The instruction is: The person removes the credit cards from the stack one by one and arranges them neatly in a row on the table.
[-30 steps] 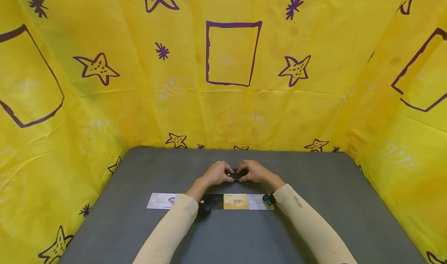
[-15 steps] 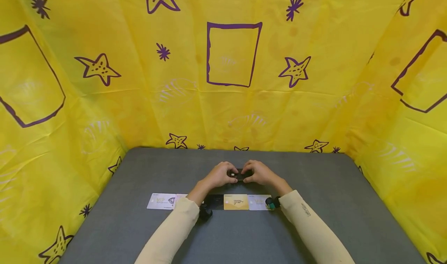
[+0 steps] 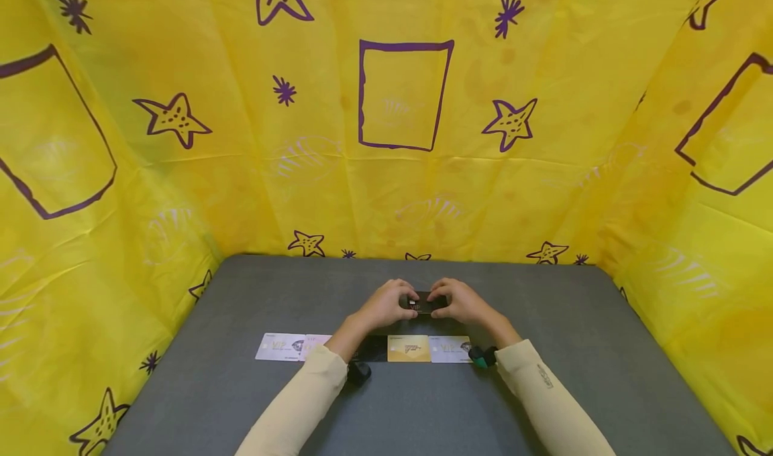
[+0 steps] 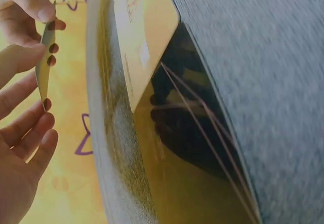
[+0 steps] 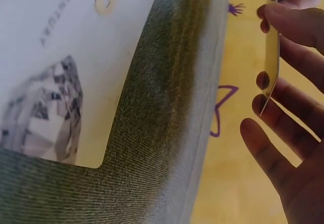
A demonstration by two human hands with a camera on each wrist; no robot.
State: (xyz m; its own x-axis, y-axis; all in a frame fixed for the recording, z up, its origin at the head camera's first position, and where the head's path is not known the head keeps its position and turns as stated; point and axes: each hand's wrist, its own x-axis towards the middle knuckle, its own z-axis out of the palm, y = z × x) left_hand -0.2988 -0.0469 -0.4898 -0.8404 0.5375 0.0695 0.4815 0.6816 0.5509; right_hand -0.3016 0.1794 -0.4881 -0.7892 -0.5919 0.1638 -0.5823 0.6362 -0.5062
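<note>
Both hands hold one black card (image 3: 425, 302) with "VIP" printed on it, raised above the far middle of the table. My left hand (image 3: 388, 304) pinches its left end between thumb and fingers. At the other end, my right hand (image 3: 465, 304) pinches it the same way. Both wrist views show the card edge-on, with a glossy face that reflects the fingertips: the card (image 4: 44, 74) in the left one, the card (image 5: 272, 57) in the right one.
On the grey table (image 3: 241, 409) lies a row of cards: a white VIP card (image 3: 278, 347), a pinkish card (image 3: 315, 340), a black card (image 3: 376, 349), a gold card (image 3: 408, 349) and a pale VIP card (image 3: 448, 349). The left forearm partly covers the row. Yellow cloth (image 3: 404, 194) surrounds the table.
Both hands have shifted slightly right together with the black card, whose "VIP" print now shows more. The right wrist has moved away from the pale card's right end.
</note>
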